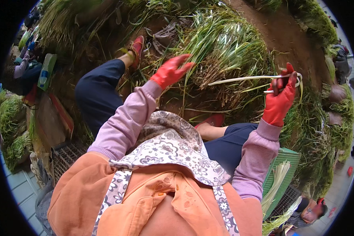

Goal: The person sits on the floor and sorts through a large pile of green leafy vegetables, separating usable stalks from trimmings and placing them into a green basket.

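Note:
My left hand (170, 72), in a red rubber glove, is held out at the near left edge of a heap of long green leafy stalks (221, 44). Its thumb and fingers are apart and I see nothing gripped between them. Brown fibrous roots (211, 69) show on the heap's near side. To the right, my right hand (281, 94), also gloved in red, grips a slender white stalk (242, 79). The stalk's long end points left over the roots, and a bent part loops behind the fingers.
A green plastic crate (295, 159) beside my right leg holds a bundle of pale stalks (275, 185). A dark plastic crate (66, 159) stands at my left. More green heaps (312, 17) lie around on brown soil. Other people (312, 209) sit at the picture's edges.

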A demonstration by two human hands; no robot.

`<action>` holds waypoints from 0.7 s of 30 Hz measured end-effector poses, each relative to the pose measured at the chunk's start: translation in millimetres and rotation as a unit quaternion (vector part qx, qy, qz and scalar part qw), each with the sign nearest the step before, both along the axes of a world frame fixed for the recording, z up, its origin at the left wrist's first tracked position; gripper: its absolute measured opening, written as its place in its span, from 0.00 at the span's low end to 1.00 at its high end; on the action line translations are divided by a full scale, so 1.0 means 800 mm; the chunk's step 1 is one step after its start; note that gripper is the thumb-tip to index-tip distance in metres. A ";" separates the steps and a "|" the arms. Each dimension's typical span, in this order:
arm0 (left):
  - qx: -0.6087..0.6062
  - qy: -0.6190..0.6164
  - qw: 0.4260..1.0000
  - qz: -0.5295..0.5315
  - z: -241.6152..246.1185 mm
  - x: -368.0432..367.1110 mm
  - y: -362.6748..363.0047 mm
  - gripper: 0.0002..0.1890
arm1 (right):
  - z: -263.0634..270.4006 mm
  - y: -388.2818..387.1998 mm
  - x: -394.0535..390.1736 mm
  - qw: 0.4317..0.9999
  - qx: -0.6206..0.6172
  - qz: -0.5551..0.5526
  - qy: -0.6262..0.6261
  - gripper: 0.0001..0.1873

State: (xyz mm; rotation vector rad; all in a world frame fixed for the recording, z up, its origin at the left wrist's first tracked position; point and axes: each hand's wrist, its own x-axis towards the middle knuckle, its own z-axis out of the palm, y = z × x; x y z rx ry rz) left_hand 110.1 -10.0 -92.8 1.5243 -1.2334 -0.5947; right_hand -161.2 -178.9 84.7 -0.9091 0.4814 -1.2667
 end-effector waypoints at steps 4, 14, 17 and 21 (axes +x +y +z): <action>-0.043 -0.034 0.985 -0.166 0.074 -0.108 -0.013 0.19 | 0.004 -0.007 0.001 0.996 0.025 0.054 -0.069 0.20; 0.009 0.146 0.989 -0.035 -0.040 -0.076 -0.036 0.10 | -0.081 0.054 0.059 0.907 -0.084 0.000 0.413 0.26; 0.237 -0.026 0.944 0.231 -0.158 -0.001 -0.037 0.19 | -0.074 0.033 0.056 0.969 -0.019 -0.003 0.245 0.26; 0.418 0.026 0.904 0.088 -0.236 0.027 -0.040 0.24 | -0.066 0.021 0.053 0.982 0.097 0.104 0.127 0.24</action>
